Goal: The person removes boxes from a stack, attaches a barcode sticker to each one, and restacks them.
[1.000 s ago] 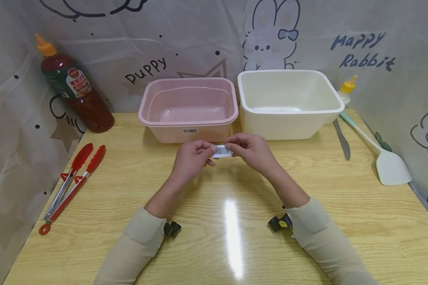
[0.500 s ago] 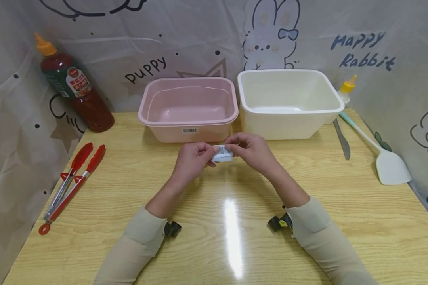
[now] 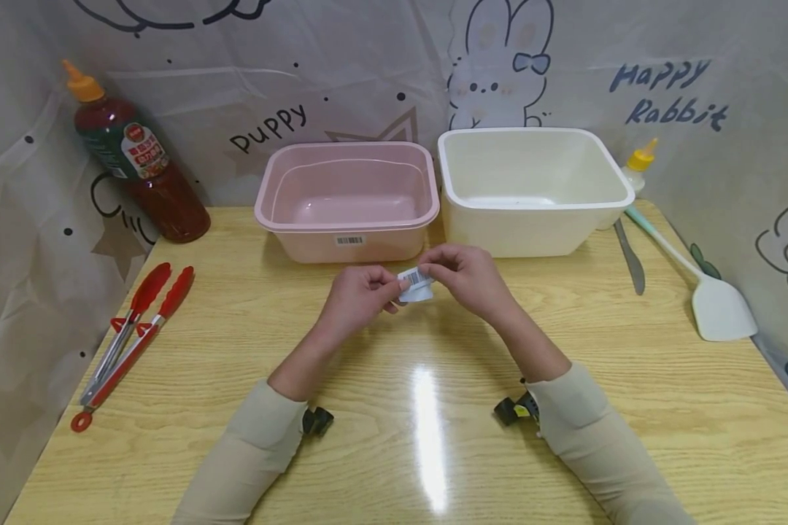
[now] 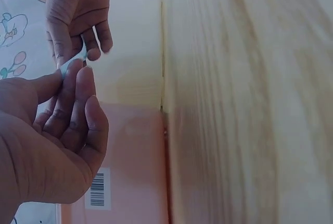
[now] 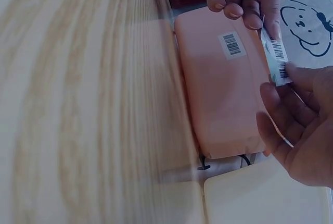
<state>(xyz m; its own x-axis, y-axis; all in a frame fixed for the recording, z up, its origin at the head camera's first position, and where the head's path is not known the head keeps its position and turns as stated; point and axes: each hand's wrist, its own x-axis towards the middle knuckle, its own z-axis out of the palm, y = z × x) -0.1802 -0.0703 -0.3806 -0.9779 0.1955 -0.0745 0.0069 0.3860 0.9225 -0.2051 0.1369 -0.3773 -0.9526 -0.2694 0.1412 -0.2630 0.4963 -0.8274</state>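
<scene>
A small white barcode sticker [image 3: 413, 277] with a pale bluish flap of backing is held between my two hands, above the table in front of the tubs. My left hand [image 3: 357, 299] pinches its left end between thumb and fingers. At the upper right end, the thumb and forefinger of my right hand [image 3: 465, 278] pinch it. The right wrist view shows the sticker's printed bars [image 5: 279, 57] plainly, with a layer standing slightly apart near one end. From the left wrist, only a thin edge of the bluish paper [image 4: 78, 58] appears between the fingertips.
Behind the hands stand a pink tub [image 3: 351, 248] with its own barcode label and a white tub [image 3: 512, 233]. Red-handled tongs [image 3: 131, 335] and a sauce bottle [image 3: 138, 168] are left. A spatula [image 3: 722, 310], a knife [image 3: 630, 259] and a yellow-capped bottle [image 3: 638, 164] lie or stand right.
The sticker has tilted, its right end rising, and more of the bluish flap shows below the printed part. Both hands have shifted slightly, keeping their pinch.
</scene>
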